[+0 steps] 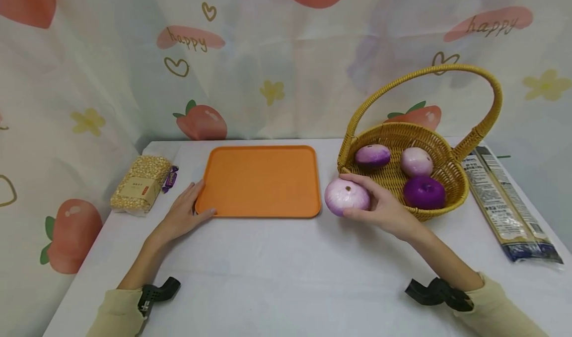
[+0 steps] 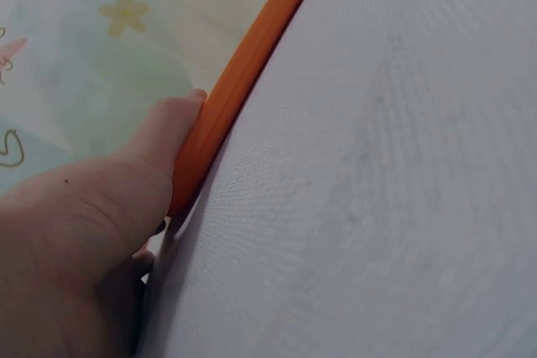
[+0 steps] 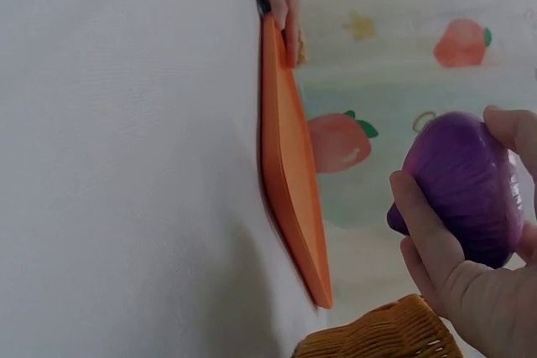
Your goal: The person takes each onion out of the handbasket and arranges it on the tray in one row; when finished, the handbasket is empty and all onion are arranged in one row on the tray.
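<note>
My right hand grips a purple onion between thumb and fingers, in front of the basket's left side. In the right wrist view the onion shows its dark purple side, with fingers around it. A flat orange tray lies on the table, left of the onion. My left hand holds the tray's near left corner, thumb on the front rim and fingers along the left side. The left wrist view shows the thumb against the tray's rim; the other fingers are mostly hidden.
A yellow wicker basket with a tall handle holds several purple and pale violet vegetables. Beyond it on the right lies a long plastic food packet. A bag of yellow grains and a purple-wrapped sweet sit at the left.
</note>
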The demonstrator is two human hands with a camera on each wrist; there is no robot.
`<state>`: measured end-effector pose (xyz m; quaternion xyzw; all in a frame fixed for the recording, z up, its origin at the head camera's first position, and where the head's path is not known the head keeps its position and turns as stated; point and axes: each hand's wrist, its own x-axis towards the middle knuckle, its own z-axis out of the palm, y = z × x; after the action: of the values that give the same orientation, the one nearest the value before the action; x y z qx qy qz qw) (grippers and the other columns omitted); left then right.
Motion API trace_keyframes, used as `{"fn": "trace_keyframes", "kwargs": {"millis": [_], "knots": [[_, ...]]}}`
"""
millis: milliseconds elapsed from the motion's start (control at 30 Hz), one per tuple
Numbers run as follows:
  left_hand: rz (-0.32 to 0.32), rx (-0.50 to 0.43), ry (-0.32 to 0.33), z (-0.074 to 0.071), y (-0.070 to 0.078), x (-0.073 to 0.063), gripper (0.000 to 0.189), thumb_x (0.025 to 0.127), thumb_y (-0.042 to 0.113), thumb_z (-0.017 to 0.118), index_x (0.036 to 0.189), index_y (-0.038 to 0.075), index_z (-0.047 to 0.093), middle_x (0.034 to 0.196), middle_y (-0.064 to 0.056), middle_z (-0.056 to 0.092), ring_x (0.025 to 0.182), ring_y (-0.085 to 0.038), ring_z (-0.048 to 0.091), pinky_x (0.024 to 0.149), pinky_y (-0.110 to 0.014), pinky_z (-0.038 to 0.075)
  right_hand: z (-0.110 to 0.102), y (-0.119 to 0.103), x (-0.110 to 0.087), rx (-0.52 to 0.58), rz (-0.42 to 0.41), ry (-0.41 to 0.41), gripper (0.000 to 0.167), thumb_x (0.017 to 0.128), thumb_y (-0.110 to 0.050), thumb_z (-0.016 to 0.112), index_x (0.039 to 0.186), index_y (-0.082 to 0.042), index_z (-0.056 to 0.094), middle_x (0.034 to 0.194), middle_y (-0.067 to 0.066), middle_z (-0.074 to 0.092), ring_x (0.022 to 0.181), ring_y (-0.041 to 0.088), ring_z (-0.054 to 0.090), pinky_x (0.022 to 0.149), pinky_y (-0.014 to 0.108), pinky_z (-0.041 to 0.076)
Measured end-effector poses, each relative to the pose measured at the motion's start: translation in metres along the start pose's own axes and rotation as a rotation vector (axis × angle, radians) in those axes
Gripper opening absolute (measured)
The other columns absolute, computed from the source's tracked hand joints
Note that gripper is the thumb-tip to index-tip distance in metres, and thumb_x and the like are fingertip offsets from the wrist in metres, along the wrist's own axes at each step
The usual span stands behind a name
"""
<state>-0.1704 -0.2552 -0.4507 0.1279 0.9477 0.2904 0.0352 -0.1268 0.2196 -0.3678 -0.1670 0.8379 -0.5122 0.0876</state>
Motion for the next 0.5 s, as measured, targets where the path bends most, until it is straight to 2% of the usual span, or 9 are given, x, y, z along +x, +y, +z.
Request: {"fn": "trace_keyframes", "kwargs": {"millis": [233,500], "knots": [[0.001,0.0,0.005,0.0,0.001,-0.001,0.092,0.088,0.046,0.067,0.155,0.006,0.019,0.161,-0.018,0.023,0.149,-0.042,0.014,0.118,-0.064,0.015,0.009,-0.002,-0.002,0.012,-0.002,-0.016,0.067,0.086,-0.019,0.074,0.145,-0.023,0.043,0.152,0.003,0.039,0.13,0.026,0.043,0.095,0.011,0.042],[-0.005,0.005,0.007,-0.001,0.0,-0.001,0.092,0.088,0.048,0.066,0.155,0.006,0.019,0.161,-0.018,0.022,0.149,-0.041,0.014,0.118,-0.063,0.016,0.023,-0.001,0.0,0.063,-0.021,-0.057,0.067,0.084,-0.016,0.076,0.143,-0.02,0.044,0.147,0.01,0.041,0.125,0.031,0.046,0.094,0.014,0.045]]}}
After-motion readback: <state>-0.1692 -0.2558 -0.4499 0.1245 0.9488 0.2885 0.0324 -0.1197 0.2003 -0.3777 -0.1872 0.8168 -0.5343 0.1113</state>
